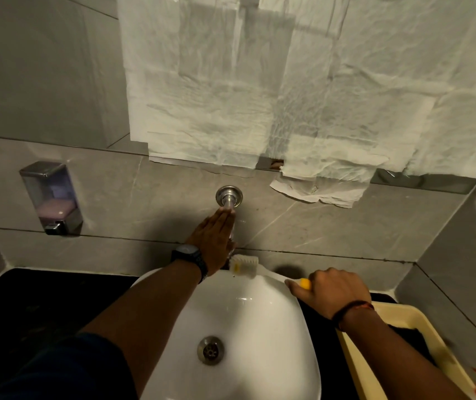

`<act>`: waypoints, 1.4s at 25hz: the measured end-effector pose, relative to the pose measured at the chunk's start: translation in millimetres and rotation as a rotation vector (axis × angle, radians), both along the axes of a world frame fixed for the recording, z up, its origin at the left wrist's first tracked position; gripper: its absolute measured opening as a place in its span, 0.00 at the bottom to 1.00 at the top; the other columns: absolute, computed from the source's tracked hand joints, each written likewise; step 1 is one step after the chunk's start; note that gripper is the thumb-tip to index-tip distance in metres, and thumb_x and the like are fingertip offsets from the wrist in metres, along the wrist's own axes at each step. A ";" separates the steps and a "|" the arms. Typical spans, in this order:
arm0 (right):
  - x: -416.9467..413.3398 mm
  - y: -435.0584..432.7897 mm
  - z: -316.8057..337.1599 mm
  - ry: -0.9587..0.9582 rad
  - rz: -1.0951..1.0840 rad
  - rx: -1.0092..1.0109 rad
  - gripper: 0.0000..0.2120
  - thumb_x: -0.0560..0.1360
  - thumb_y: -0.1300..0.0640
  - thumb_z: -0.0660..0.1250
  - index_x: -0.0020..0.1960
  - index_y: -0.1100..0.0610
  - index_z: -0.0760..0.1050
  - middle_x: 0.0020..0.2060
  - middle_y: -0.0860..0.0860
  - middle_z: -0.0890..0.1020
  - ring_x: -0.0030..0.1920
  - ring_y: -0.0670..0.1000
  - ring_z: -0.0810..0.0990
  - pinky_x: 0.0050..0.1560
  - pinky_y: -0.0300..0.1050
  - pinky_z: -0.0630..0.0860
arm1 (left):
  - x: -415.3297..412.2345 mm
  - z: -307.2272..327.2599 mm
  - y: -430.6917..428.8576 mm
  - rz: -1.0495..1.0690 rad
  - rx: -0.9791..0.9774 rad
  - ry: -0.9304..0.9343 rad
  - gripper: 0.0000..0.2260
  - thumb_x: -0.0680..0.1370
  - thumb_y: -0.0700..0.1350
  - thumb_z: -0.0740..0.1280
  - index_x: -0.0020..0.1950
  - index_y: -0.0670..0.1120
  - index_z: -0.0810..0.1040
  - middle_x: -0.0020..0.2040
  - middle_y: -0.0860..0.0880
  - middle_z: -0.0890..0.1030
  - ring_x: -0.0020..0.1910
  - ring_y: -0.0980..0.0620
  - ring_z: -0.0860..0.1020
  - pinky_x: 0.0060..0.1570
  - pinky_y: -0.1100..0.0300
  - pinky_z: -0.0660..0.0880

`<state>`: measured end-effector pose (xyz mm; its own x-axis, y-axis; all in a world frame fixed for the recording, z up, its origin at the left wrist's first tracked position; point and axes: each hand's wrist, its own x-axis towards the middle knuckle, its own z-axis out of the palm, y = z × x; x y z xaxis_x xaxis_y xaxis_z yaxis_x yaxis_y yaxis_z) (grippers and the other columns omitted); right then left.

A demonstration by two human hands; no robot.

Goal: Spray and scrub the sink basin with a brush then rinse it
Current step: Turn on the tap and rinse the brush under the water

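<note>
The left hand [213,241] is stretched flat, fingers straight and together, lying along the top of a wall-mounted metal tap [229,198], with the fingertips at the tap's round wall plate. It grips nothing; a dark watch [188,255] is on that wrist. The right hand [329,293] is closed in a fist around the yellow handle of a brush [248,266], with a dark thread band on that wrist. The brush lies roughly level, its long axis running left to right across the back rim of the sink basin [245,327]. Its white bristled head points left, ending just beside the left wrist and below the tap, over the basin's far edge.

The basin is white and rounded, sitting on a dark counter [43,298], with a metal drain [210,350] in its bottom. To the right is a cream plastic tub [352,359]. On the grey tiled wall to the left hangs a soap dispenser [50,197]. Above, crumpled white paper sheets [260,96] cover the wall.
</note>
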<state>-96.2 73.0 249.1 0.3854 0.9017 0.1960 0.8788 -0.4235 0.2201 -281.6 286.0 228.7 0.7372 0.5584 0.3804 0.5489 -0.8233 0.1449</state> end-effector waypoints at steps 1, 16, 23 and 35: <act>0.9 -1.1 2.1 -0.011 -0.008 0.005 0.35 0.68 0.23 0.42 0.33 0.50 0.71 0.33 0.50 0.82 0.32 0.51 0.76 0.34 0.45 0.71 | 0.7 0.3 -0.7 0.006 -0.009 0.005 0.30 0.79 0.51 0.56 0.75 0.45 0.43 0.78 0.44 0.48 0.77 0.47 0.47 0.74 0.54 0.45; 7.3 -5.5 23.6 -0.087 0.027 -0.123 0.34 0.67 0.22 0.42 0.29 0.51 0.65 0.27 0.47 0.73 0.28 0.48 0.71 0.32 0.42 0.66 | -0.1 -1.6 1.2 -0.017 -0.052 -0.056 0.30 0.79 0.50 0.55 0.75 0.46 0.43 0.78 0.44 0.50 0.76 0.46 0.50 0.73 0.54 0.48; 15.9 -17.8 3.6 0.045 -0.089 -0.016 0.34 0.66 0.22 0.42 0.27 0.51 0.65 0.24 0.47 0.71 0.26 0.49 0.70 0.31 0.43 0.66 | 2.1 -2.1 -4.0 0.008 -0.011 -0.123 0.29 0.78 0.48 0.59 0.75 0.43 0.50 0.76 0.41 0.57 0.75 0.43 0.57 0.73 0.50 0.55; 114.7 -187.1 -158.5 0.535 -0.557 0.125 0.21 0.78 0.39 0.54 0.57 0.54 0.72 0.46 0.58 0.83 0.46 0.63 0.80 0.38 0.48 0.69 | 161.0 -88.4 -169.5 -0.400 -0.299 0.023 0.21 0.75 0.54 0.62 0.64 0.46 0.70 0.64 0.43 0.74 0.61 0.42 0.72 0.60 0.48 0.73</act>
